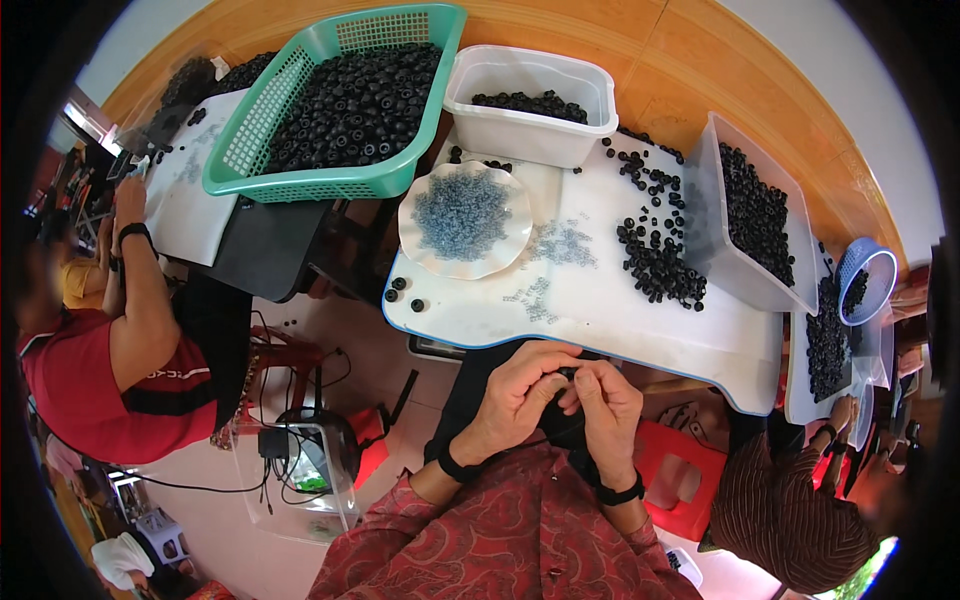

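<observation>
Just off the front edge of the white table [640, 345], my two hands meet with their fingertips together. My left hand [512, 402] is closed, thumb and forefinger pinching a small black part [567, 373]. Against the same part press the closed fingers of my right hand [610, 412]; they partly cover it, so its full shape is hidden. Beyond my hands, small clear rings [540, 300] lie loose on the table. A scalloped white plate [409, 222] holds a heap of more clear rings. Loose black ring-shaped parts [660, 265] are spread to the right of them.
A green basket [305, 185] and a white tub [530, 145], both holding black parts, stand at the back. A translucent bin [708, 215] of black parts tilts at the right. People work at the left [110, 380] and right [790, 510]. A red stool [680, 465] stands beside me.
</observation>
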`<state>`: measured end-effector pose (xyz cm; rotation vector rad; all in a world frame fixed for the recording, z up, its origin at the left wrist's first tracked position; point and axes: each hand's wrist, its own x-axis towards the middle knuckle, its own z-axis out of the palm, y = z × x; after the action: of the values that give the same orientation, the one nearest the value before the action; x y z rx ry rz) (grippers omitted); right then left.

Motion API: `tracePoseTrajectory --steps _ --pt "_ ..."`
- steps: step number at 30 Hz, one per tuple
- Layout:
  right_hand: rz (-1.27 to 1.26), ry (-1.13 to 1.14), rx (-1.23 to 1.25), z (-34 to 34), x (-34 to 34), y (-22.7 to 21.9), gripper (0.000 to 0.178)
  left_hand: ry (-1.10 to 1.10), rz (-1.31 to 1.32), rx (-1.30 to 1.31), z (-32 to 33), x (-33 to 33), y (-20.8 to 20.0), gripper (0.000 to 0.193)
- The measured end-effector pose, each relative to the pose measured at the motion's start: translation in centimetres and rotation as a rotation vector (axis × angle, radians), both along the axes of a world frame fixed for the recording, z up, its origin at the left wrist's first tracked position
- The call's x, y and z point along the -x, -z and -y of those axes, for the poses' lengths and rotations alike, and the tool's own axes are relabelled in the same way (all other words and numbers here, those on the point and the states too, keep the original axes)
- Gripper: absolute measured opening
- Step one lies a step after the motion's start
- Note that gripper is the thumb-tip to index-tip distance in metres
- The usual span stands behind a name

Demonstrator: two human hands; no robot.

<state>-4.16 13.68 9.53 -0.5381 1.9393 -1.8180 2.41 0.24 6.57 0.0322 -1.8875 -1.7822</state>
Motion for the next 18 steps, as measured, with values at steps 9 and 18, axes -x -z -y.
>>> tracePoseTrajectory --steps 9,18 --pt "-0.258 0.038 0.037 0.3 -0.1 0.6 0.022 0.108 0.107 -0.316 0.0 -0.1 1.1 0.018" --pt "-0.179 0.051 0.062 0.3 0.1 0.5 0.013 0.117 0.160 -0.675 -0.3 -0.6 1.2 0.020"
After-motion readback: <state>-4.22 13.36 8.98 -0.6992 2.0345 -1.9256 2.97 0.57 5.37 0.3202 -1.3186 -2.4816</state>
